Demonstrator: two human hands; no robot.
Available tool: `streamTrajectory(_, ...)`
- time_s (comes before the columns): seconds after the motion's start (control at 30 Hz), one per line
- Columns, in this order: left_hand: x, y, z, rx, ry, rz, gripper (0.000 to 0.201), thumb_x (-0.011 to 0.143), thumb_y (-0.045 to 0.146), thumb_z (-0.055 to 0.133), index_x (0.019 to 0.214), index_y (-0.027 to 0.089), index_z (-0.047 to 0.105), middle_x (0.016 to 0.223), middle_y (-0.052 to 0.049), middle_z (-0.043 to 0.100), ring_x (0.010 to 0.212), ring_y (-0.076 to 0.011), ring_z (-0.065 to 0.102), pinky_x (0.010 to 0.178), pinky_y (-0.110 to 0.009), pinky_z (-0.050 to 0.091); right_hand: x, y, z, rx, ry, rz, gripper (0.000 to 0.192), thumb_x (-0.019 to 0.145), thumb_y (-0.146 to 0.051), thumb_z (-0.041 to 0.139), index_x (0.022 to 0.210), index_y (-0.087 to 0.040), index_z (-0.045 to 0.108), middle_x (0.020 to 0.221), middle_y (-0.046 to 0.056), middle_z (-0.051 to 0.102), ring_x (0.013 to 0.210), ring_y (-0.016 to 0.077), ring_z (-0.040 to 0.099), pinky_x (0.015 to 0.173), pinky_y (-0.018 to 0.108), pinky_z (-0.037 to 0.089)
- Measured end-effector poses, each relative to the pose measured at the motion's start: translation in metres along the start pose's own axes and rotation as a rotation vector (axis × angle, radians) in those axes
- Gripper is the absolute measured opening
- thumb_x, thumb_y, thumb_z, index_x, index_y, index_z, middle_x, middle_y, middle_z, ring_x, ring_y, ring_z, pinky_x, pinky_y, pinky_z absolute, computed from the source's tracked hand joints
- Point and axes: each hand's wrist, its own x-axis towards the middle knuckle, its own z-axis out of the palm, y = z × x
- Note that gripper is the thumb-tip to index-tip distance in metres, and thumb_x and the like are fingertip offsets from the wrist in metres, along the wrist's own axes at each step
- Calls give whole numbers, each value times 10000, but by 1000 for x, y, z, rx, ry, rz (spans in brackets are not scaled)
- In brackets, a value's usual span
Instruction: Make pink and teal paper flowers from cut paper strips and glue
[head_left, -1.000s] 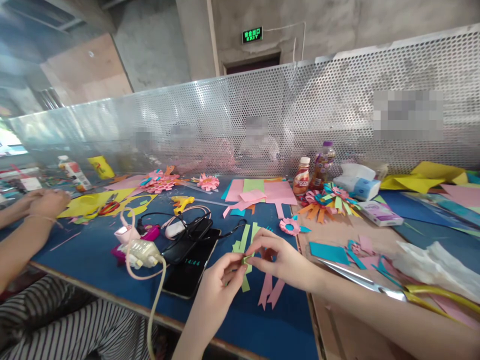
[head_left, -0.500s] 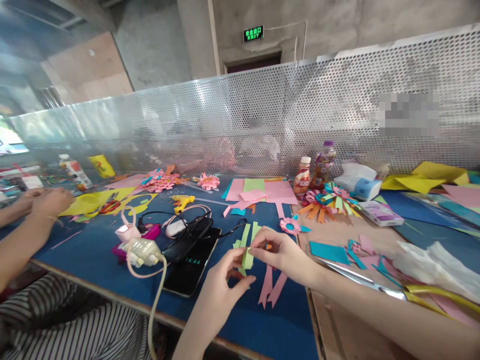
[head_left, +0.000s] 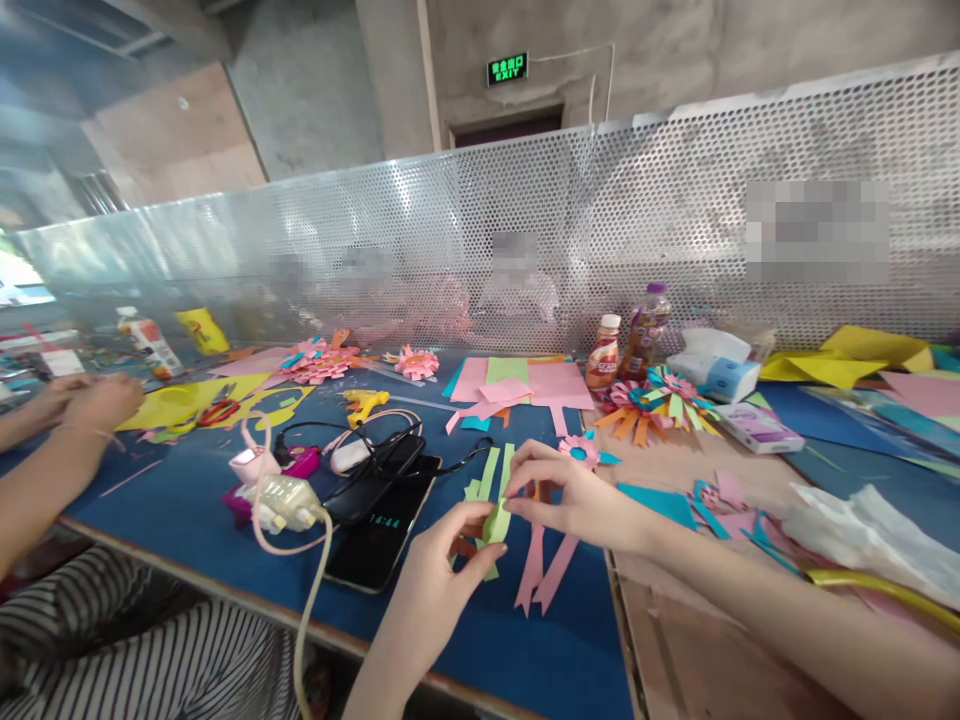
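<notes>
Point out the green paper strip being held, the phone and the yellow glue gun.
green paper strip [head_left: 496, 521], head view, folded middle between the hands.
phone [head_left: 379, 538], head view, screen centre.
yellow glue gun [head_left: 365, 402], head view, body.

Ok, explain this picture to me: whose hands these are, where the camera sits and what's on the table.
The camera sits on a person's head and looks forward and down, so the two bare hands reaching in from below are the wearer's own. The left hand and right hand together pinch a green strip of paper. On the blue table lie pink strips, a phone, paper flowers, bottles and a tissue pack. The arm at far left belongs to a co-worker.
</notes>
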Motion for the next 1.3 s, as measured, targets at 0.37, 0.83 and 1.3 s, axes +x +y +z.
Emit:
streamTrajectory(0.37,2,-1,0,151,-11,5,281,780,326,553,1043,247,609,952,-32,645,695,-163,586,655,-266,474,-6,-6,-10,-145,-111,-101,109,767,-137,553,837,-207,599,1024,39,467,828,117,535,707,250,492)
streamTrajectory(0.83,0,3,-1,196,-2,11,233,784,297,560,999,240,628,985,-24,652,765,-167,597,714,-257,472,-7,4,-10,-72,-149,-105,148,721,-79,530,818,-189,543,1087,40,428,879,114,530,748,243,485)
streamTrajectory(1.3,0,1,-2,206,-25,19,226,798,303,553,1013,273,618,1009,2,642,792,-159,585,753,-261,459,-7,4,-10,-68,-172,-148,203,681,-22,531,804,-184,533,1076,37,420,848,107,509,676,217,470)
